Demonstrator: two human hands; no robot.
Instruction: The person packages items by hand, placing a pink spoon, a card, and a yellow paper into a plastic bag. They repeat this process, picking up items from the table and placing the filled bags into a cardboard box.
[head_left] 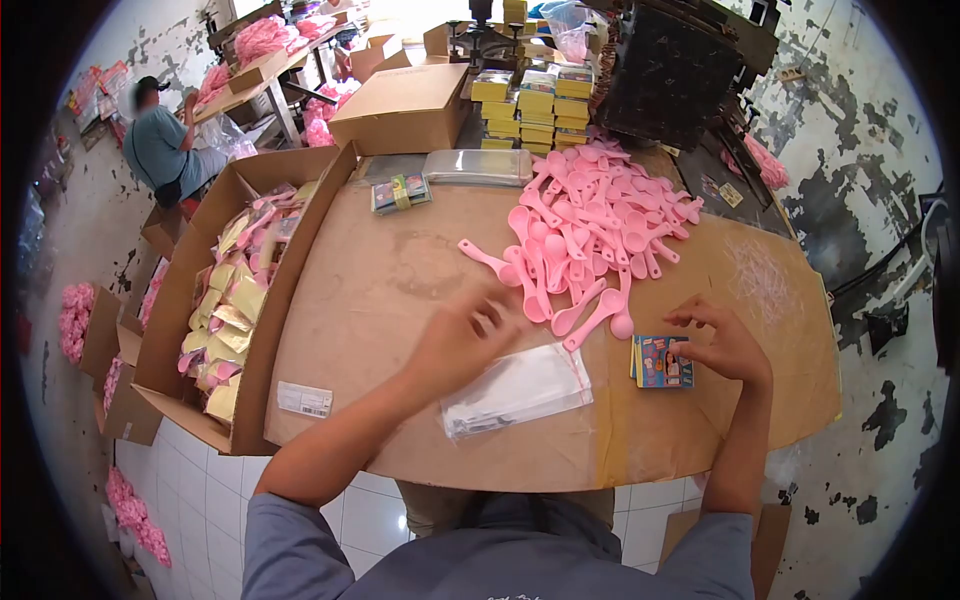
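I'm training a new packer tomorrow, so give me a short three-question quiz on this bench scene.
1. What does the right hand touch? A) a stack of printed cards B) a tape roll C) scissors
2. True or false: the pink spoons lie in a loose pile on the table.
3. What flat thing lies beside the blurred left hand, towards the table's near edge?
Key: 1 A; 2 true; 3 clear plastic bags.
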